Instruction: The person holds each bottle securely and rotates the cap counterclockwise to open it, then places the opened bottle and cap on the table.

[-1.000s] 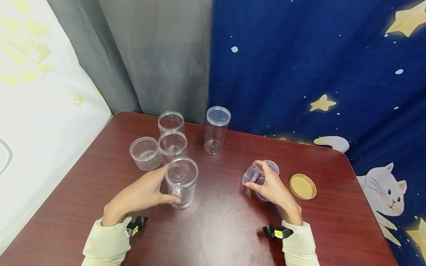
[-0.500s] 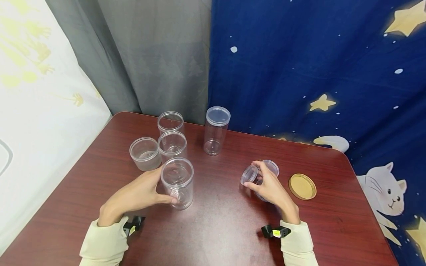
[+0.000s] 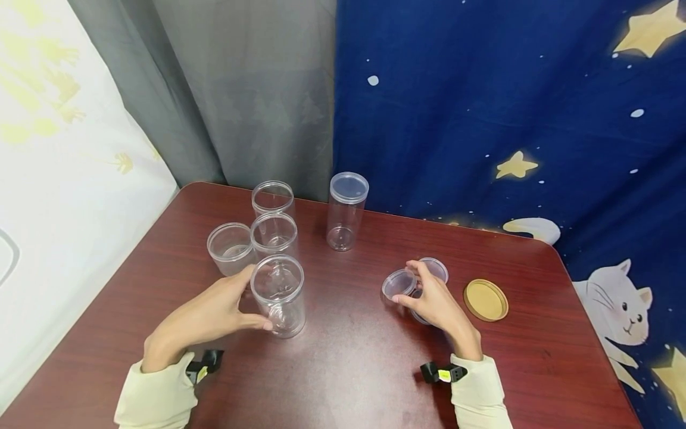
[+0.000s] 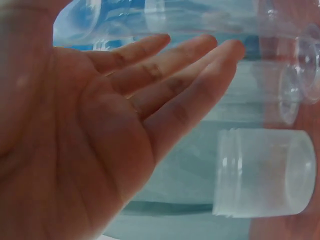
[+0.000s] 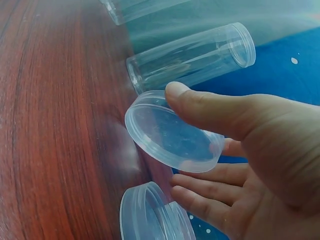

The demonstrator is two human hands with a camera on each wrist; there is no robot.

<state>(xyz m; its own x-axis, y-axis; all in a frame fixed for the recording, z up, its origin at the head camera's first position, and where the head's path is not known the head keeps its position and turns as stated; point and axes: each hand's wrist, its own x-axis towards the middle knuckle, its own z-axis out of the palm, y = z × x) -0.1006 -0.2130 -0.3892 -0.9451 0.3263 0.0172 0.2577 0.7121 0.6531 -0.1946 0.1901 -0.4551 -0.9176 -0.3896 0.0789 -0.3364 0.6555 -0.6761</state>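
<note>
My left hand (image 3: 209, 313) holds a clear plastic jar (image 3: 288, 316) without a lid, thumb on its near side and fingers partly hidden behind it. In the left wrist view the fingers (image 4: 195, 95) reach out fairly straight, with clear plastic beyond them. My right hand (image 3: 442, 304) pinches a clear round lid (image 3: 398, 286) by its rim, thumb against fingers. That lid is tilted above the table, its hollow side partly seen in the right wrist view. Two more clear lids, one farther back (image 3: 436, 271) and one nearer (image 3: 420, 316), lie under and behind the right hand.
Two tall lidless jars, a nearer one (image 3: 276, 238) and a farther one (image 3: 273, 205), and a short jar (image 3: 230, 247) stand at back left. A tall lidded jar (image 3: 345, 217) is at back centre. A gold lid (image 3: 486, 301) lies right on the reddish-brown table (image 3: 343, 369).
My left hand has shifted left, and the top of its jar has moved left with it. The lid in my right hand has moved slightly left and tipped flatter.
</note>
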